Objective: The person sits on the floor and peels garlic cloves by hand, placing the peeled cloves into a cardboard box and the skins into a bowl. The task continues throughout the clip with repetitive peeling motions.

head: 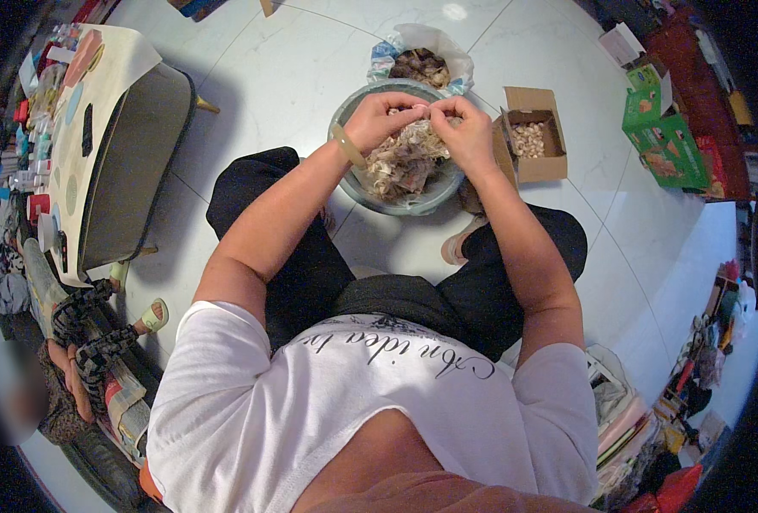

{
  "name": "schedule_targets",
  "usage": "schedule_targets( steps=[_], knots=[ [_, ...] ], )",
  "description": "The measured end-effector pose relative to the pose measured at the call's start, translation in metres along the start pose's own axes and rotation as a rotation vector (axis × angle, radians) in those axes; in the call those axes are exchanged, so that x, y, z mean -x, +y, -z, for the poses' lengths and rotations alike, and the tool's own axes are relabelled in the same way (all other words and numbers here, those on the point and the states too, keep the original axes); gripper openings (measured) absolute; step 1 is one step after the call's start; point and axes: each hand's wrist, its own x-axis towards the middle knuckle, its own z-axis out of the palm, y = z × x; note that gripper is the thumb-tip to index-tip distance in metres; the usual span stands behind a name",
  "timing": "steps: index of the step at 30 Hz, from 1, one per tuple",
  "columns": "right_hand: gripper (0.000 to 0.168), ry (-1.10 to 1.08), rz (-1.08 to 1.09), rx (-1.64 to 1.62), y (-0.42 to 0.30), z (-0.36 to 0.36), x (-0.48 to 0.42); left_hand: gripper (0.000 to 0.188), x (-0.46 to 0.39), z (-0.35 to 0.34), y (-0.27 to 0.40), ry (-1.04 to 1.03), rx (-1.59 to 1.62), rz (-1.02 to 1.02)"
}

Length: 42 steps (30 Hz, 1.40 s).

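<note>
Over a grey-green basin (347, 187), my left hand (385, 122) and my right hand (465, 131) meet fingertip to fingertip. Between them they pinch a small pinkish-white piece (421, 107), which looks like a garlic clove; the fingers hide most of it. A heap of pale, dry, papery husks (401, 163) with stringy bits fills much of the basin. To the right, an opened cardboard box (541, 168) holds many small cream-coloured pieces (528, 140) that look like garlic cloves. Beyond the basin, a plastic bag (459, 61) contains brownish dry matter (420, 67).
A cluttered table (113, 74) stands at the left on the tiled floor (276, 77). Another person (74, 378) sits at the lower left. Green cartons (667, 151) are at the far right. Bags and mixed items (693, 378) line the lower right.
</note>
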Motion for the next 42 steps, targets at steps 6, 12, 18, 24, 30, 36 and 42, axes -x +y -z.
schedule_targets(
  steps=[6, 12, 18, 24, 30, 36, 42],
  knots=[
    [0.01, -0.098, -0.211, -0.413, 0.007, -0.004, 0.0, 0.022, -0.005, 0.003, -0.008, -0.164, 0.531, 0.091],
    [0.016, -0.133, -0.126, -0.28, -0.006, -0.001, 0.002, 0.017, -0.004, 0.005, -0.007, -0.193, 0.616, 0.105],
    [0.022, -0.219, 0.078, -0.01, -0.004, 0.0, 0.001, 0.023, -0.008, 0.005, -0.019, -0.144, 0.322, 0.132],
    [0.018, -0.091, -0.323, -0.555, 0.023, -0.021, 0.012, 0.03, -0.006, -0.013, -0.031, -0.08, -0.148, 0.048],
    [0.021, -0.05, -0.714, -1.034, 0.027, -0.023, 0.022, 0.045, -0.005, -0.01, -0.034, -0.178, -0.184, 0.217],
    [0.015, 0.09, -0.862, -1.145, 0.026, -0.009, 0.017, 0.037, -0.007, -0.012, -0.039, -0.214, 0.05, 0.175],
    [0.017, 0.576, -0.956, -0.927, 0.076, 0.038, 0.002, 0.024, -0.013, -0.002, -0.054, -0.13, 0.213, 0.286]
  ],
)
